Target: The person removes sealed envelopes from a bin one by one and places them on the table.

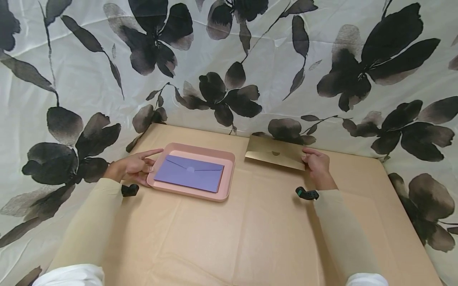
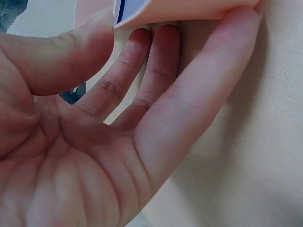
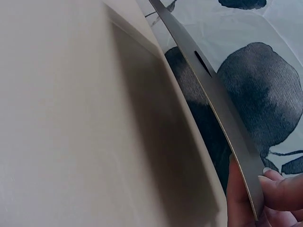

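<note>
My left hand [image 1: 134,166] is at the left end of a shallow pink tray [image 1: 230,174], its thumb at the rim and other fingertips against the tray's underside in the left wrist view. A purple envelope [image 1: 191,174] with a round seal lies in the tray, and a reddish edge shows beneath it. My right hand [image 1: 316,163] pinches the right end of a gold envelope [image 1: 275,153] between thumb and fingers. That envelope is tilted above the table's far edge, and its shadow falls on the tabletop in the right wrist view.
The table [image 1: 236,238] has a light tan cover with faint creases. Behind and beside it hangs a white sheet [image 1: 279,79] with dark flowers, close to the table's far edge. Dark wrist devices [image 1: 307,194] sit at both sleeve ends.
</note>
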`<state>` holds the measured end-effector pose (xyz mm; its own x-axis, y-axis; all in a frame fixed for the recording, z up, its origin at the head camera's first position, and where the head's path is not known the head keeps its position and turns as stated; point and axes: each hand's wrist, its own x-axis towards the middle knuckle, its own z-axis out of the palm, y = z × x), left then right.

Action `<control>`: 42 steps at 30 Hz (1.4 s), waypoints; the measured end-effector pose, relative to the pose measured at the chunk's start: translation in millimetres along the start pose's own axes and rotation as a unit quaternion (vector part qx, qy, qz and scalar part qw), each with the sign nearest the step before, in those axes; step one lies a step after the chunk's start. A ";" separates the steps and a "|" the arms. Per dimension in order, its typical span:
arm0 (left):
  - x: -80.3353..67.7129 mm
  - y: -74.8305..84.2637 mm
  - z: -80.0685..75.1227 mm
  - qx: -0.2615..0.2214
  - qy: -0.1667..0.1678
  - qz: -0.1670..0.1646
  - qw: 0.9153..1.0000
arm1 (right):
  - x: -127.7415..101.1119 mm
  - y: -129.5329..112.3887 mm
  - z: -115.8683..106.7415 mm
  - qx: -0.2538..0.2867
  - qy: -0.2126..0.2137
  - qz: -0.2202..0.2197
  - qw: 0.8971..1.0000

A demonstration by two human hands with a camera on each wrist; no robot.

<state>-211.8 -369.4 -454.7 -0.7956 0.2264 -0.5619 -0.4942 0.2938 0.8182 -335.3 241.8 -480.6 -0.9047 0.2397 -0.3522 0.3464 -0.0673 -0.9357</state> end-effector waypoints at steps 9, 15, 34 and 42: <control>-0.9 1.5 0.1 -0.011 0.002 -0.003 1.000 | 4.7 -4.7 -12.3 0.017 0.004 0.004 1.000; -0.3 3.0 0.5 -0.007 -0.005 0.005 1.000 | 6.6 -6.3 -21.6 0.009 0.007 0.007 1.000; 1.0 -1.7 1.4 -0.016 -0.004 0.006 1.000 | 17.9 -2.6 -50.2 0.000 0.009 0.028 1.000; 1.9 -2.9 -0.1 -0.009 -0.004 0.005 1.000 | 20.3 1.7 -65.1 -0.016 0.002 0.030 0.999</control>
<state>-211.9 -369.9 -458.1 -0.7975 0.2360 -0.5553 -0.4932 0.2752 0.8253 -336.9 309.7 -488.0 -0.8806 0.2409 -0.4081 0.4084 -0.0512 -0.9114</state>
